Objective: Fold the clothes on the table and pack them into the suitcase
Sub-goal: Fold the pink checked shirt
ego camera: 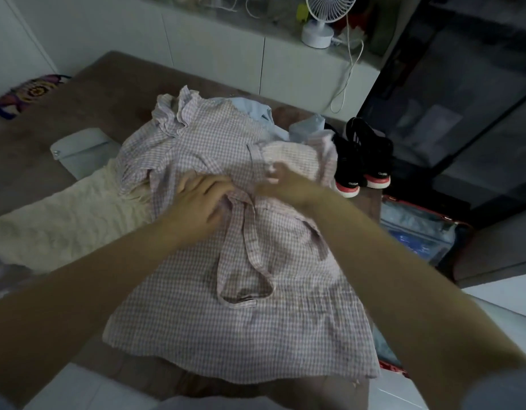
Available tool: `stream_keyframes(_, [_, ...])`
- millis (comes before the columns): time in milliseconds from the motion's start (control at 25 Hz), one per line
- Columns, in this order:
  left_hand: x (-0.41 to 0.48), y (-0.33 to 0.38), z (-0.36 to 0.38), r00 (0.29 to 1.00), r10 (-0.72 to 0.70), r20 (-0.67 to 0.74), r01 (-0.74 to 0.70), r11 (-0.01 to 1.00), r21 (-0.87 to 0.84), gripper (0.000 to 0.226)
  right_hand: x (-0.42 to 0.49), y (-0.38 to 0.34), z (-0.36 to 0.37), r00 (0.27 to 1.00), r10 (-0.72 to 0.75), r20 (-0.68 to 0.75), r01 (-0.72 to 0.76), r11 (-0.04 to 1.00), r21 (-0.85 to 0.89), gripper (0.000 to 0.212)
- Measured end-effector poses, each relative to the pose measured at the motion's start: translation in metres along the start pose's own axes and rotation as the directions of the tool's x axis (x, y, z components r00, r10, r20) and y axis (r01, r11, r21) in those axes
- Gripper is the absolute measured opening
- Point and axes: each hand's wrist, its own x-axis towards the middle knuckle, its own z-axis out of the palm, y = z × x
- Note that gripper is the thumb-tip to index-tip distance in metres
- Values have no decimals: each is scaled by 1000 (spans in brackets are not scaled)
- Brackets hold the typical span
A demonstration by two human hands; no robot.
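A pink-and-white checked dress (241, 321) lies spread over the brown table (87, 93), its skirt hanging over the near edge and its ruffled top at the far side. Its loose fabric belt (249, 270) trails down the middle. My left hand (202, 199) rests on the waist area, fingers curled into the cloth where the belt starts. My right hand (282, 184) pinches a fold of the dress near the waist. The open red suitcase (415, 232) stands on the floor to the right of the table, blue lining showing.
A cream knitted garment (63, 223) lies at the left under the dress, a light blue garment (255, 110) behind it. Black sneakers (362, 161) stand at the table's right edge. A grey pouch (81, 152), a colourful bag (28, 93) and a white fan (323, 22) are further off.
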Motion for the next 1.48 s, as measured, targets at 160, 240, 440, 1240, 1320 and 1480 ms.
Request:
stream_keyframes(160, [-13, -57, -24, 804, -567, -179, 540, 823, -177, 56, -9, 54, 29, 989, -88, -116, 10, 835, -550, 99])
stream_keyframes(240, [-19, -85, -36, 509, -859, -55, 799, 495, -341, 72, -10, 72, 29, 980, -119, -159, 26, 871, -490, 100])
stream_keyframes(440, [-5, -102, -53, 390, -814, 431, 779, 42, -626, 34, 0, 80, 38, 982, -179, -67, 110, 816, -568, 92])
stream_keyframes(1240, [76, -41, -82, 910, -346, 226, 414, 752, -514, 44, -10, 80, 31, 982, -172, -76, 126, 903, -410, 82])
stream_keyframes(1320, [82, -50, -71, 875, -440, 202, 483, 776, -405, 35, -11, 79, 17, 963, -200, -182, 137, 941, -308, 67])
stream_keyframes(1480, [96, -85, -69, 775, -631, 36, 605, 723, -333, 48, -3, 87, -23, 928, -27, -371, -30, 989, -147, 48])
